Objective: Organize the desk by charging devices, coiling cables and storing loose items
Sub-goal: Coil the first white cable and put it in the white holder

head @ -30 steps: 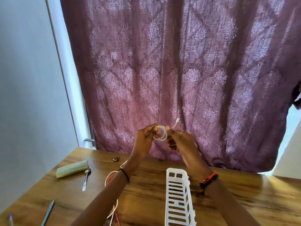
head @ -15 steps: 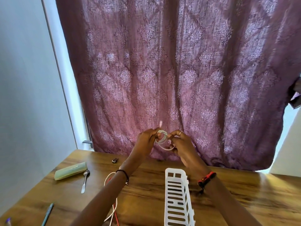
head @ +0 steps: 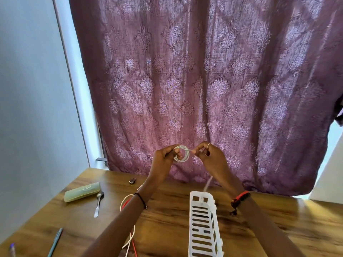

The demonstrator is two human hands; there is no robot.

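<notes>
A white cable wound into a small coil (head: 182, 154) is held up in front of the curtain, above the desk. My left hand (head: 166, 157) grips the coil's left side with thumb and fingers. My right hand (head: 208, 154) pinches the cable's free end just right of the coil, and a blurred length of cable (head: 207, 184) hangs below that hand. A white slotted plastic basket (head: 203, 225) stands on the wooden desk (head: 278, 229) under my right forearm. Loose white and red cables (head: 130, 236) lie on the desk beneath my left forearm.
On the desk's left part lie a pale green case (head: 82, 191), a metal spoon (head: 98, 203), a small dark object (head: 132, 181), a teal pen (head: 55, 242) and another pen (head: 12, 249) at the edge. A purple curtain (head: 204, 80) hangs behind the desk, with a wall on the left.
The cable's free end, which stuck up above the coil, has been drawn to the right through my right-hand fingers. Both hands stay raised above the desk.
</notes>
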